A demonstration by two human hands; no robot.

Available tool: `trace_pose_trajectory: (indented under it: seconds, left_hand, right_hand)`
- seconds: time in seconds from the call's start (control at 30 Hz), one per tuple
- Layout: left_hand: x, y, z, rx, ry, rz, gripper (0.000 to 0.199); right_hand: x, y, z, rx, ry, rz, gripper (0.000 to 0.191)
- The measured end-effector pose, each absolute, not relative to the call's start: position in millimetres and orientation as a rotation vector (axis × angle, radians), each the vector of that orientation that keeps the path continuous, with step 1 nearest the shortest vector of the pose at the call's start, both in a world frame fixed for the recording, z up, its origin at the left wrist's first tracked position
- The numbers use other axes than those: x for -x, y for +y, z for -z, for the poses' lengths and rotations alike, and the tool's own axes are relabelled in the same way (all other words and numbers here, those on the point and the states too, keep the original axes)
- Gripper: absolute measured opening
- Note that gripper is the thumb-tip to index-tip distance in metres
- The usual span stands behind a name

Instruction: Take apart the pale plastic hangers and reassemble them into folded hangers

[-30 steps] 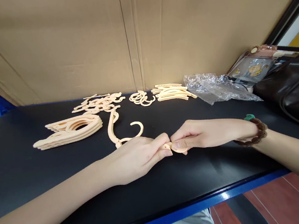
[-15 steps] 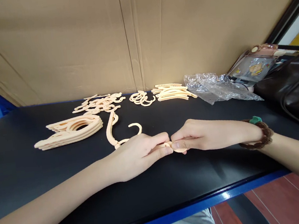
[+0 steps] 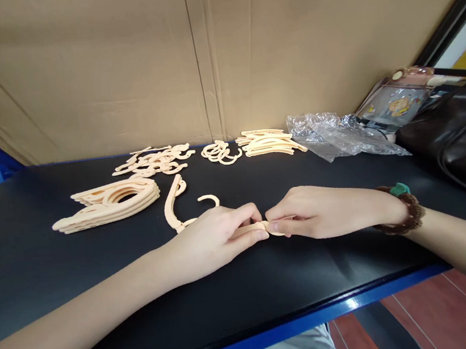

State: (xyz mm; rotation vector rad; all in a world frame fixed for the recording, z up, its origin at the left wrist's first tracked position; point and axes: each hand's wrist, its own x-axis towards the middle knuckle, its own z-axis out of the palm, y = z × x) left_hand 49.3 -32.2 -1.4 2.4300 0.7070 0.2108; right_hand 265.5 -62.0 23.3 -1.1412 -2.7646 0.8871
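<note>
A cream plastic clothes hanger runs from its curved arm and upright hook down behind my left hand. My left fingers are closed round its near part, with a small piece showing between the fingertips. Just to the right, my right hand pinches a cream hanger part that meets the held end, thumb on top. Both sets of fingertips are almost together over the black table. The joint itself is mostly covered by my fingers.
Folded hangers are stacked at left. Behind lie piles of loose curved pieces, hooks and straight arms. Crumpled clear plastic bags, a clear printed pouch and a dark bag sit at right.
The hanger's far arm and hook have shifted slightly left and down. My right hand's grip has turned a little, and less of its piece shows. Both hands stay closed.
</note>
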Motion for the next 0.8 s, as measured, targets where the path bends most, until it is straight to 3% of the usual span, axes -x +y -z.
trace_pose_trajectory:
  seconds: [0.33, 0.8]
  left_hand:
    - [-34, -30, -1, -2.752, 0.733, -0.320, 0.019]
    - [-27, -21, 0, -2.932, 0.527, -0.284, 0.023]
  right_hand:
    - [-287, -47, -29, 1.371, -2.760, -0.701, 0.036]
    - [-308, -39, -22, 1.360, -2.784, 0.173, 0.019]
